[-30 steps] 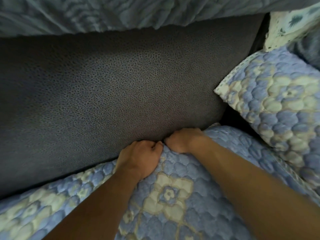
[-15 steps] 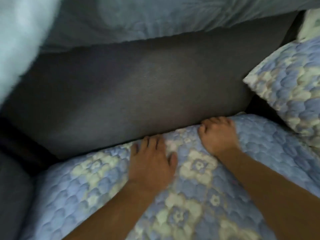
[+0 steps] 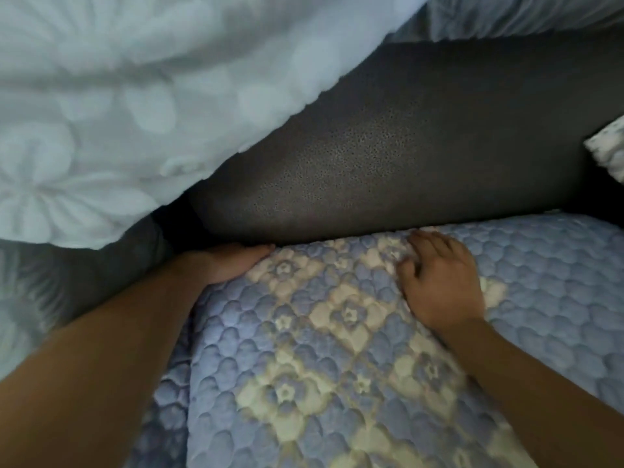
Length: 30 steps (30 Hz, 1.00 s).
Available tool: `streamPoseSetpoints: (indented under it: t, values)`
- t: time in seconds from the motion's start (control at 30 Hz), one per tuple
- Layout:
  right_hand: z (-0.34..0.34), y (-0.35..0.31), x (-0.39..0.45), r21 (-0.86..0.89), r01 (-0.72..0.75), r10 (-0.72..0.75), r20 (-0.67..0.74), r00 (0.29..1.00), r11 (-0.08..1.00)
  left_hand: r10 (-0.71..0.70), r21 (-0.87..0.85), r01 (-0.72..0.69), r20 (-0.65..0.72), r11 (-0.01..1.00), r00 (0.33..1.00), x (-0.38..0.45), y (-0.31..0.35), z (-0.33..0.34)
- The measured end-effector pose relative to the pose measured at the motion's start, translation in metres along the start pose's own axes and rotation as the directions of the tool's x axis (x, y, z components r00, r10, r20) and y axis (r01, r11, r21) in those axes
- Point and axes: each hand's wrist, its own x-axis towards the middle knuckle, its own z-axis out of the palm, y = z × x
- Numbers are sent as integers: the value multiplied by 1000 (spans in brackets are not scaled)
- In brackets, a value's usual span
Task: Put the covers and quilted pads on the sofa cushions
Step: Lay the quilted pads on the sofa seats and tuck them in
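Pad: soft, light blue-and-cream floral quilted pad [image 3: 337,349], best gripped at rear edge
Hands: left hand [image 3: 233,265] tucking its edge against dark grey textured sofa back [image 3: 388,157], fingers hidden; right hand [image 3: 439,282] flat, spread wide

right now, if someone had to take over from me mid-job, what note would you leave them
Left hand: open, edge-on at the back left corner of the blue and cream flower-quilted pad, fingers pointing into the crease under the dark grey textured back cushion.
Right hand: open, palm down, flat on the pad near its back edge.
Done: the pad lies spread over the seat cushion, back edge up against the back cushion.
Left: finish tucking the back edge and left corner. The dark grey cushion shows bare. A pale blue flower-patterned cover hangs over the upper left, not yet fitted.
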Motion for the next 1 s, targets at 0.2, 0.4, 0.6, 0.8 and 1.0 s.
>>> streamPoseSetpoints:
  t: [0.2, 0.4, 0.6, 0.8, 1.0]
  values:
    - [0, -2, 0, -1, 1, -2, -38, 999, 1000, 63, 122, -64, 15, 990, 998, -9, 22, 3]
    - [-3, -5, 0, 5, -34, 34, -24, 999, 999, -197, 583, 183, -39, 791, 980, -16, 75, 15]
    - [-10, -11, 6, -51, -53, 55, 32, 998, 997, 551, 536, -393, -167, 747, 818, -92, 89, 107]
    - [1, -8, 8, -33, -63, 62, -24, 998, 998, 605, 577, -380, -265, 723, 750, -70, 80, 138]
    - [-10, -16, 11, -63, -120, 127, 121, 984, 991, 644, 560, -415, -305, 717, 701, -61, 75, 143]
